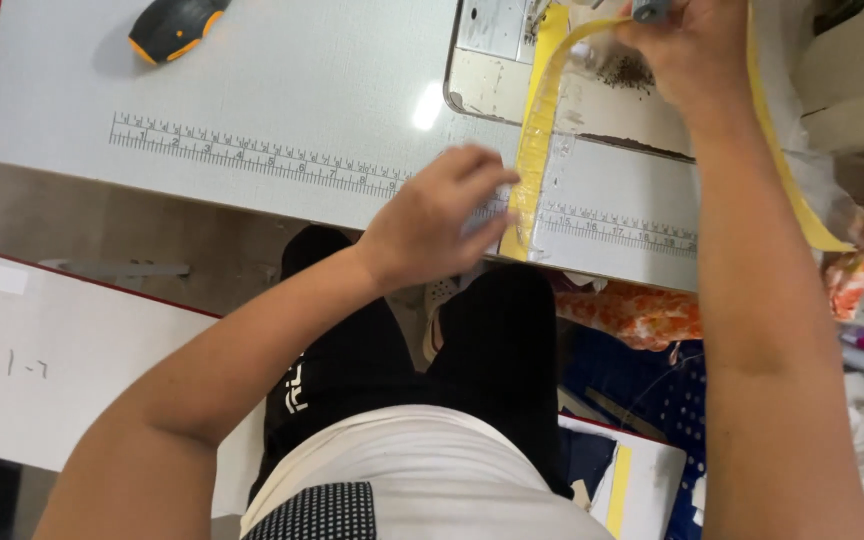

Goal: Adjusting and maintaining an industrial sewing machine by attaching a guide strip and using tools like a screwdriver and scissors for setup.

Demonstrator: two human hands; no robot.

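A clear plastic piece edged with a yellow strip (535, 130) lies across the pale sewing table (282, 90), running from the front edge up to the metal machine bed (492, 50). My left hand (437, 225) presses its fingertips on the near end of the strip beside the printed ruler scale (252, 158). My right hand (697, 50) grips the far end of the plastic and yellow strip at the machine bed, fingers closed around it.
A black and orange handheld tool (174, 25) lies at the table's far left. Orange patterned fabric (642, 310) hangs below the table edge on the right. A white board (42, 360) stands at the left, and a blue perforated crate (667, 400) is beside my legs.
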